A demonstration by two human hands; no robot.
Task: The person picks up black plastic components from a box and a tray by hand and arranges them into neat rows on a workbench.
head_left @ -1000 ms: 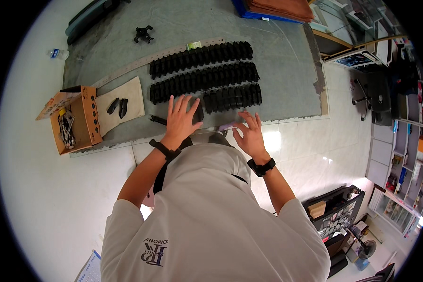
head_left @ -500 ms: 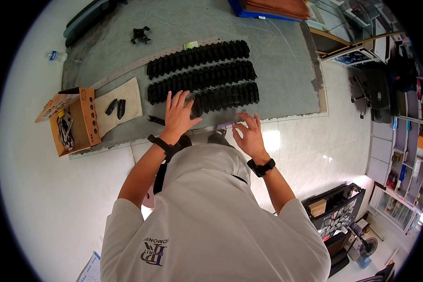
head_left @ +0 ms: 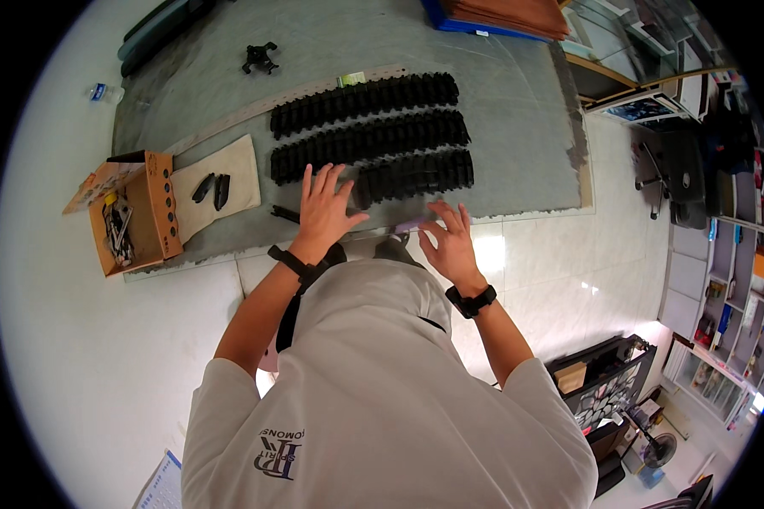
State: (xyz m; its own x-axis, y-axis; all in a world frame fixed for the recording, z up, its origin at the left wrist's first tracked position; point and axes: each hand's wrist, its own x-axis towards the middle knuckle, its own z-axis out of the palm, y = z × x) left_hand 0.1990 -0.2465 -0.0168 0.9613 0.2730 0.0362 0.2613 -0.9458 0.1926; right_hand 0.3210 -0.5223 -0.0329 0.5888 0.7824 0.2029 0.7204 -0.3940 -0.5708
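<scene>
Three rows of small black ribbed parts lie side by side on the grey table: a far row (head_left: 365, 103), a middle row (head_left: 369, 144) and a near row (head_left: 420, 176). My left hand (head_left: 323, 216) is open, its fingers spread over the left end of the near row. I see nothing in its grasp. Right of it, my right hand (head_left: 452, 244) hovers at the table's front edge, thumb and fingers apart and seemingly holding nothing. A purple strip (head_left: 411, 225) lies beside its fingertips. A dark, blurred shape between my hands cannot be made out.
Left on the table (head_left: 518, 161) are a beige cloth (head_left: 236, 182) bearing black pieces (head_left: 221, 192) and an open cardboard box (head_left: 163, 199) of tools. Behind the rows lie a long ruler (head_left: 221, 125) and a black clawed device (head_left: 260, 58). Brown and blue sheets (head_left: 501, 19) are stacked far right.
The table and its things have shifted slightly right in the picture. My hands keep nearly the same pose, and nothing is visibly taken up or let go.
</scene>
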